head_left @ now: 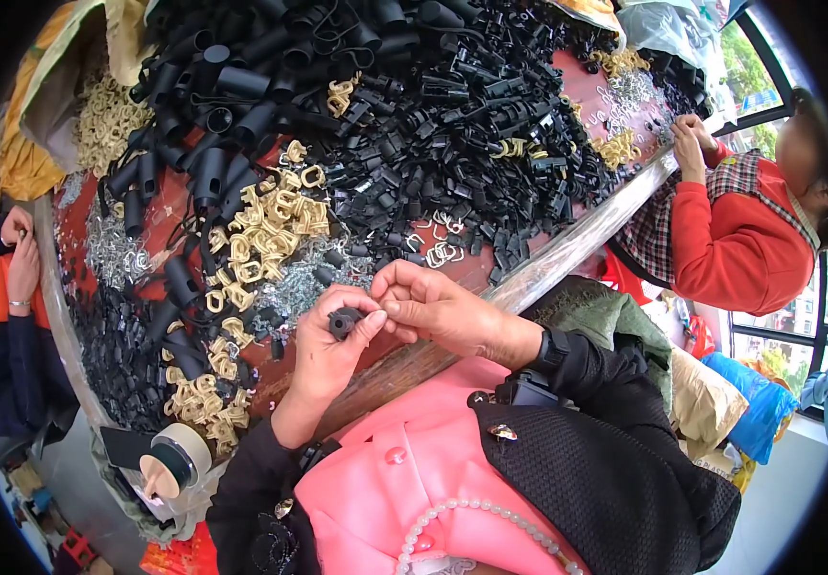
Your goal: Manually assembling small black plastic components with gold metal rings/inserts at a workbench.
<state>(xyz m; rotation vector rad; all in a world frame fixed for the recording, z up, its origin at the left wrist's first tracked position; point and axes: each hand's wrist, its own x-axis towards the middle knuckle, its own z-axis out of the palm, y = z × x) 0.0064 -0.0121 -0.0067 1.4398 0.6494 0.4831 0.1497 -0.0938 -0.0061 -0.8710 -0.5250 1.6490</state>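
My left hand [323,359] pinches a small black ribbed plastic part [342,324] between thumb and fingers, just above the near edge of the table. Close beside it, my right hand [447,314] has its thumb and fingertips pressed together. Whatever those right fingertips hold, if anything, is too small or hidden to make out. Right beyond my hands lie small silvery metal pieces [304,286] and a heap of cream plastic loops [268,230]. A few white metal rings [444,251] rest on the red tabletop behind my right hand.
Black plastic tubes [241,88] pile up at the far left, with small black clips [433,144] heaped across the middle. A tape roll [182,452] sits at the near left corner. A person in red [754,235] works at the right, another in orange and navy [2,297] at the left.
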